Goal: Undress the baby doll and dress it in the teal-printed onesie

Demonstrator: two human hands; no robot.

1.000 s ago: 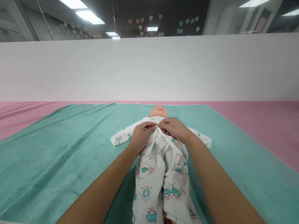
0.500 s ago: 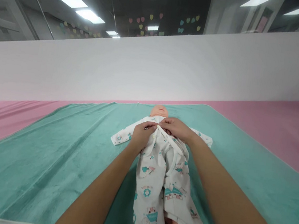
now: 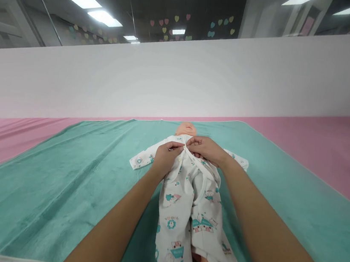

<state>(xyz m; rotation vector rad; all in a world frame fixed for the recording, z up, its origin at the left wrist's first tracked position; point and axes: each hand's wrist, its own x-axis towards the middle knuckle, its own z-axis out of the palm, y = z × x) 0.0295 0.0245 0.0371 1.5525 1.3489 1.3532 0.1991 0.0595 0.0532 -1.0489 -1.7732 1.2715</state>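
A baby doll lies on its back, head away from me, dressed in a white printed romper. The romper's sleeves spread out to both sides, and the doll's bare feet show below the legs. At the chest, my left hand pinches one front edge of the romper. Close beside it, my right hand pinches the facing edge, the fingertips of both hands nearly meeting. Below them the front hangs apart in a V with white trim. Whatever fastener lies between the fingertips is too small to make out.
A green blanket lies under the doll, with a long crease at left. Pink cloth borders it. Behind stands a low white wall, with dark glass above it carrying heart stickers and reflecting ceiling lights.
Hardly anything differs. My hands stay at the romper's chest, with only a slight shift of the right fingers, and the whole view has moved very slightly.
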